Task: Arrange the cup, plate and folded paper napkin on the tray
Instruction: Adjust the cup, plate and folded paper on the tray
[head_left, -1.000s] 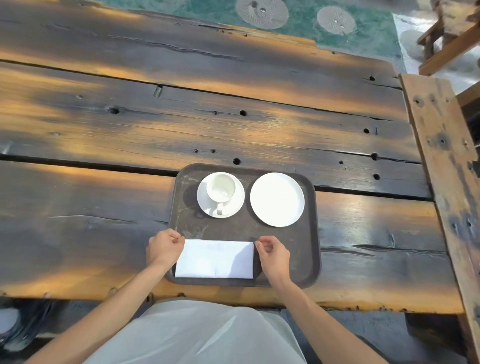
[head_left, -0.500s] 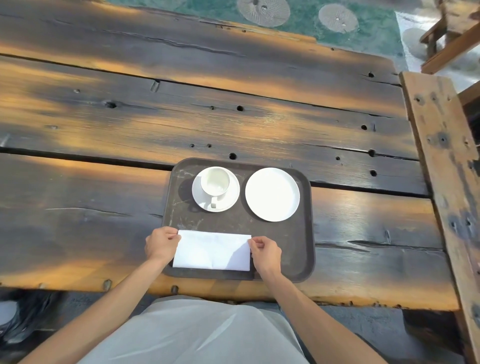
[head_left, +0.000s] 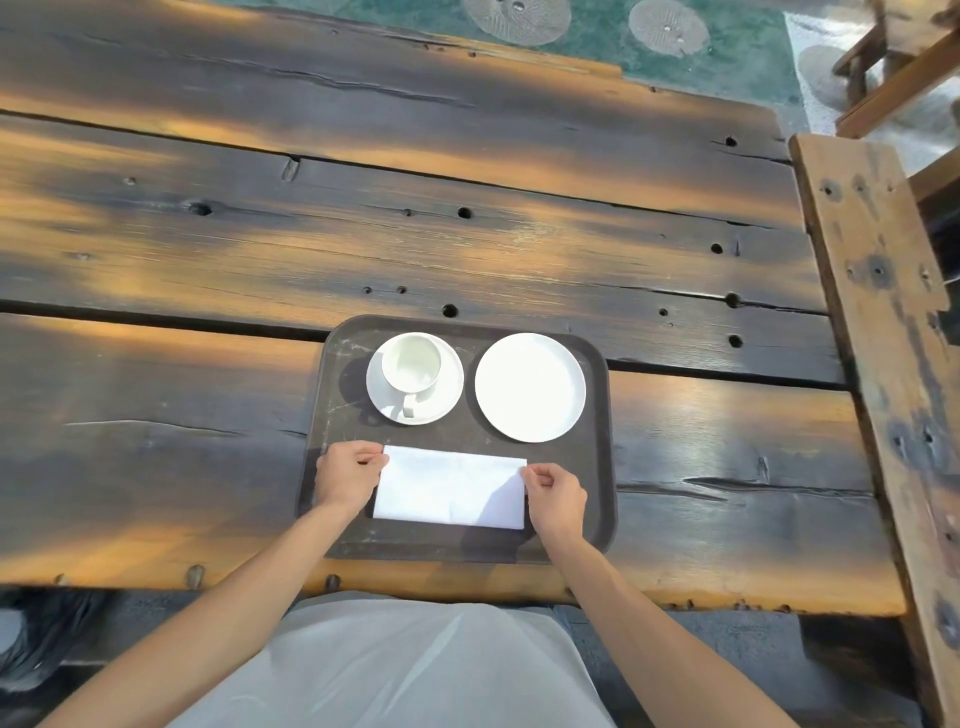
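Observation:
A dark tray (head_left: 597, 467) lies near the table's front edge. On its far left a white cup (head_left: 411, 364) stands upright on a saucer (head_left: 447, 397), handle toward me. A white plate (head_left: 530, 387) lies on the far right. The folded white paper napkin (head_left: 449, 486) lies flat on the near half of the tray. My left hand (head_left: 347, 475) pinches the napkin's far left corner. My right hand (head_left: 556, 493) pinches its far right corner.
The tray rests on a dark, weathered plank table (head_left: 363, 234) with holes and cracks. A wooden beam (head_left: 883, 338) runs along the right side. Beyond the far edge is a green patterned floor (head_left: 675, 47) and wooden furniture (head_left: 893, 67).
Both hands have slid the napkin slightly away from me on the tray, from its near rim toward the middle. Cup and plate have not moved.

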